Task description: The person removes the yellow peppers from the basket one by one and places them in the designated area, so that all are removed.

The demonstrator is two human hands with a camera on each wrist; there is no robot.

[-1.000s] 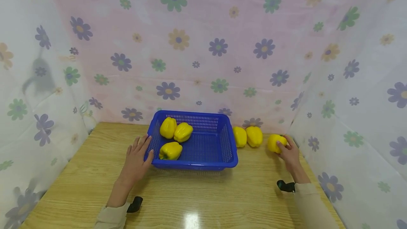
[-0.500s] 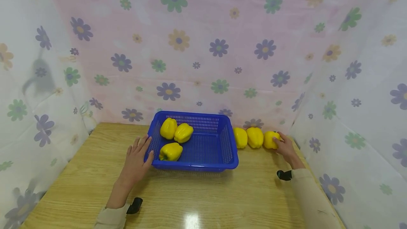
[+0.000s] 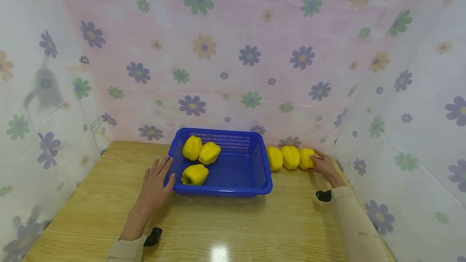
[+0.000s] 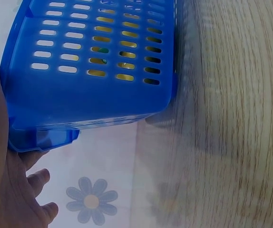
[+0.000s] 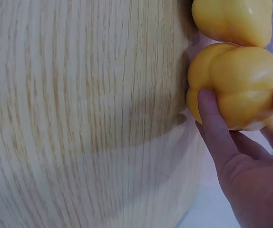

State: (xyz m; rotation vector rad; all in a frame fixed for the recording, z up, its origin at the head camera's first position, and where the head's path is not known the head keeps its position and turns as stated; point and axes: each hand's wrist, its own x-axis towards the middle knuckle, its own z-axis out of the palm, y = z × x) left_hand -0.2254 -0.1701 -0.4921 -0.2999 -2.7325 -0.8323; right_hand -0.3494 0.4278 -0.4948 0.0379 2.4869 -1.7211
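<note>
My right hand [image 3: 326,167] holds a yellow bell pepper [image 3: 307,158] on the table, at the right end of a row. In the right wrist view, the thumb and fingers lie around this bell pepper [image 5: 241,80], which touches its neighbour [image 5: 234,19]. Two more yellow bell peppers, a middle one [image 3: 290,157] and one by the basket [image 3: 275,159], complete the row. My left hand [image 3: 154,183] rests on the left rim of a blue plastic basket [image 3: 233,191], fingers spread and fairly straight. Three yellow bell peppers [image 3: 194,174] lie in the basket's left half.
The wood-grain table [image 3: 233,225] extends in front of the basket. Flower-patterned curtains [image 3: 225,51] close off the back and both sides. A black device [image 3: 153,237] sits at the left wrist and another [image 3: 323,195] at the right.
My right hand has brought its bell pepper leftward, up against the two others beside the basket. The left hand and basket stay where they were.
</note>
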